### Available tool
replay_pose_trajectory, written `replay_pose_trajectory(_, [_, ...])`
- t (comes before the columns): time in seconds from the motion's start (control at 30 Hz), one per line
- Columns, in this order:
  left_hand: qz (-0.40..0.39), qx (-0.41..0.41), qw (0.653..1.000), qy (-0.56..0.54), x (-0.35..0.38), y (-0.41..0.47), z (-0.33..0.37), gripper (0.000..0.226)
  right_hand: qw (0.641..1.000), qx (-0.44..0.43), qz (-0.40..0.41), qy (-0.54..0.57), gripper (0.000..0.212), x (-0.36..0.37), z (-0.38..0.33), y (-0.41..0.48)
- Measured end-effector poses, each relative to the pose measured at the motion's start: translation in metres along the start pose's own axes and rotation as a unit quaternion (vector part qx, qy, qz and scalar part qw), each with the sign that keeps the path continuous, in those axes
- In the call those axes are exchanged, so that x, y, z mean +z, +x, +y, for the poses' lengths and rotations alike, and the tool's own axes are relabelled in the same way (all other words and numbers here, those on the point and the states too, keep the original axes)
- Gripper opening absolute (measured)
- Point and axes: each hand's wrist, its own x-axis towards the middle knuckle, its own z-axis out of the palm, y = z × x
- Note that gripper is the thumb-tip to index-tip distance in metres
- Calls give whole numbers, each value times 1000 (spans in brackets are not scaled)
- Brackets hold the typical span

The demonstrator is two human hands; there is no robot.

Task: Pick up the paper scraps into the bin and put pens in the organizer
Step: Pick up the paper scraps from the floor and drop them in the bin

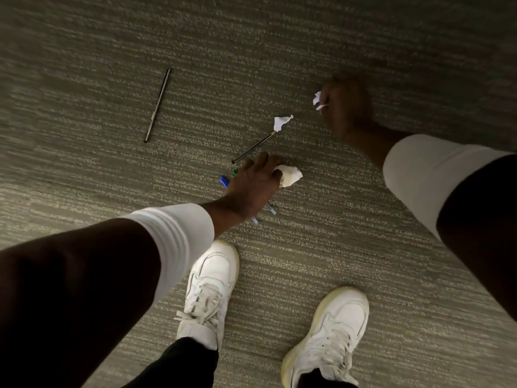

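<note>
I look down at a carpeted floor. My left hand (254,183) reaches low and its fingers close on a crumpled white paper scrap (291,176). Under that hand lie a blue-capped pen (224,182) and a green-tipped pen (235,172), partly hidden. My right hand (345,107) is blurred and holds a small white paper scrap (317,99) at its fingertips. Another paper scrap (282,122) lies on the carpet between the hands, at the end of a thin black pen (253,148). A second black pen (157,105) lies alone to the left.
My two white sneakers (208,292) (333,331) stand on the grey-green striped carpet (84,79) just below the hands. No bin or organizer shows in this view.
</note>
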Motion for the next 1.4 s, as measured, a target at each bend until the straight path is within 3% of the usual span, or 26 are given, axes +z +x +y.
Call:
replay_pose_trajectory(0.2, [-3, -1, 1000, 12, 5, -2, 3, 16, 996, -76, -6, -46, 30, 21, -12, -16])
replay_pose_trajectory(0.4, [-24, -41, 991, -128, -2, -4, -4, 31, 999, -21, 11, -39, 18, 27, -9, -36])
replay_pose_trajectory(0.63, [118, -209, 917, -318, -38, -15, -15, 14, 998, -19, 39, 42, 21, 6, -7, -60])
replay_pose_trajectory(0.8, [158, -310, 870, -351, -52, -27, -20, 5, 998, -36, -16, 59, 48, -12, -33, -57])
replay_pose_trajectory(0.93, [138, -332, 866, -347, -53, -50, -26, 7, 995, -91, -49, 15, 42, -18, -59, -46])
replay_pose_trajectory(1.13, [123, -329, 866, -357, -39, -86, -31, 8, 995, -84, -51, -15, 27, 11, -83, -29])
replay_pose_trajectory(1.27, [96, -333, 871, -349, -30, -104, -31, 11, 998, -31, -7, -47, 30, 31, -85, -29])
replay_pose_trajectory(1.4, [72, -336, 878, -334, -34, -114, -31, 11, 999, 25, -31, -27, 26, 23, -75, -61])
